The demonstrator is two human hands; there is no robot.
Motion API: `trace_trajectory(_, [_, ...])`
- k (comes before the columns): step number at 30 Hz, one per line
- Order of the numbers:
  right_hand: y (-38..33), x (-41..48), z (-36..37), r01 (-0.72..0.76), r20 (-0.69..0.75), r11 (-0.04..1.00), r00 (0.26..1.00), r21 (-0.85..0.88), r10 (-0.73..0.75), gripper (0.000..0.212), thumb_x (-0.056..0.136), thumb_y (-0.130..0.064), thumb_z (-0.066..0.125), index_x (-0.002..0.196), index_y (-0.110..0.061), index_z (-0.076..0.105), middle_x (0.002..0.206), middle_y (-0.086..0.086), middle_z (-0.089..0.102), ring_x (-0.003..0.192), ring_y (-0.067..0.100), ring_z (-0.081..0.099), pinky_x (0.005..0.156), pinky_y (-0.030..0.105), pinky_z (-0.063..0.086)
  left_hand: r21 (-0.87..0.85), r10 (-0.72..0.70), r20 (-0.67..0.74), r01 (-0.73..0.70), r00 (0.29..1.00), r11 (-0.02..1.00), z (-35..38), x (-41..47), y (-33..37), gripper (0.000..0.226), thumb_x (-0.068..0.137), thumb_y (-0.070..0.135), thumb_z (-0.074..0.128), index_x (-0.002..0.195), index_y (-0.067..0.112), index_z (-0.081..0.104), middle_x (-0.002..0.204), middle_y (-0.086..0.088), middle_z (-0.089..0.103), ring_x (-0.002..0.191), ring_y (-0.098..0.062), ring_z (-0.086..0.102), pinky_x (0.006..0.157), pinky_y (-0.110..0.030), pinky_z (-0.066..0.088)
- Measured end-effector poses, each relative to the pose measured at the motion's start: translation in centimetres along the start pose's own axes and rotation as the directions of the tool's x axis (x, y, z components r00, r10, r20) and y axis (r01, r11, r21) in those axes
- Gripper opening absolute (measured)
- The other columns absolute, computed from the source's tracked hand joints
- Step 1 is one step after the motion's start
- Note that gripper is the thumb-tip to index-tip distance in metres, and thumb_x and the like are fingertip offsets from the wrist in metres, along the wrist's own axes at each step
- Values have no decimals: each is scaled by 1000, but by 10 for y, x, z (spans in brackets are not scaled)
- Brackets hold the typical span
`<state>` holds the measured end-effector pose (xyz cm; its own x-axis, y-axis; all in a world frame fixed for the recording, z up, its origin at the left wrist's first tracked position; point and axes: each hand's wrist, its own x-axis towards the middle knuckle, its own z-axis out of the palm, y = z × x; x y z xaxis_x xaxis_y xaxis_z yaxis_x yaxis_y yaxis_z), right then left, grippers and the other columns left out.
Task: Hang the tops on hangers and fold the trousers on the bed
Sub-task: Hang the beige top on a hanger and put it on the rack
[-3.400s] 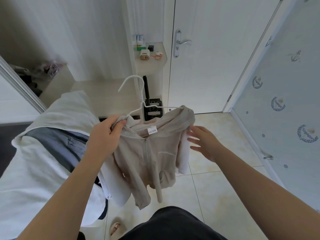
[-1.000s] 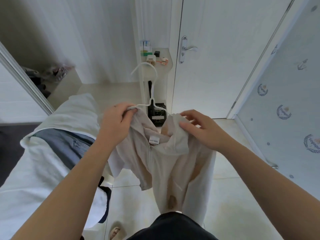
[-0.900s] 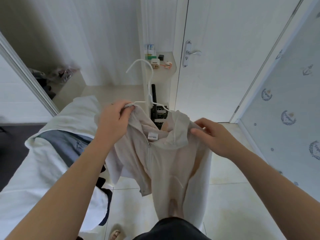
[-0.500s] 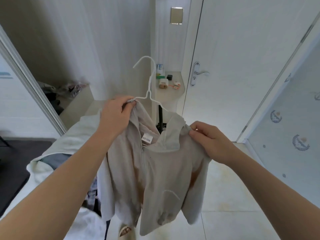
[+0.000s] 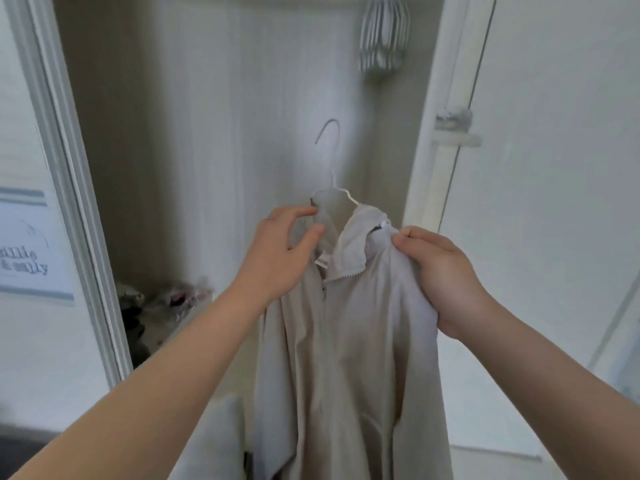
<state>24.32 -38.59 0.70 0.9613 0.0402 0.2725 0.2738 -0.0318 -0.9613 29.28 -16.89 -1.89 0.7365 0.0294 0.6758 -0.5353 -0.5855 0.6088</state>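
Holding the beige zip top [image 5: 346,341] up mid-view, I am pinching its collar with the left hand [image 5: 277,258] at ten o'clock and bunching its shoulder in the curled fingers of the right hand [image 5: 443,282] at three o'clock, while the white hanger [image 5: 334,178] is sitting inside the neck, hook poking toward twelve.

The zip top [image 5: 346,341] was plain pale beige; its neck label [image 5: 322,262] was white. The wire hanger [image 5: 333,157] was white. The far wall panel [image 5: 242,133] was off-white with fine vertical lines. A hanging item [image 5: 381,32], far top, carried grey and white vertical stripes. The door [image 5: 554,202], right, was white. The sign [image 5: 27,258], left, was white with grey bands and grey lettering. The bedding [image 5: 214,441], near left, was light grey.
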Motion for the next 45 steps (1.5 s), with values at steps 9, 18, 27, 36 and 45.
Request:
trace_trajectory(9, [-85,167,114,264,-62,965,963,-1,-263,25,96,-10,54,72,-14,60,72,6,57,70,19,54,68,30,41,-19,147,-75,-149,986,989,-68,123,-28,31,98,36,60,128,26,60,125,17,58,118,0,48,96,-15,38])
trace_trajectory(18, [-170,314,192,377,-103,926,920,-23,-377,18,95,-13,50,78,-15,54,78,6,52,71,20,51,66,32,43,110,143,-31,-139,989,984,-103,225,-57,47,87,58,64,124,31,56,126,17,58,114,-2,53,100,-25,43])
trace_trajectory(27, [-227,440,241,468,-72,884,882,-6,-467,9,100,-16,46,104,-13,52,101,10,53,89,23,51,74,32,44,435,25,-89,16,996,900,-115,318,-73,69,79,58,70,131,31,34,118,5,60,107,-22,60,89,-41,52])
trace_trajectory(36, [-229,514,289,381,-21,923,925,62,-380,29,97,-20,53,119,-1,59,112,21,65,101,35,65,76,35,46,622,17,-90,43,996,782,-138,365,-131,18,93,24,52,106,20,41,104,-10,62,96,-38,58,82,-46,53])
trace_trajectory(45, [-190,509,322,595,154,789,803,-152,-576,26,90,-11,50,65,-15,44,61,3,46,54,22,48,43,22,34,734,-67,-133,144,989,664,-178,337,-166,15,93,23,49,91,21,34,101,-13,59,97,-42,58,79,-43,50])
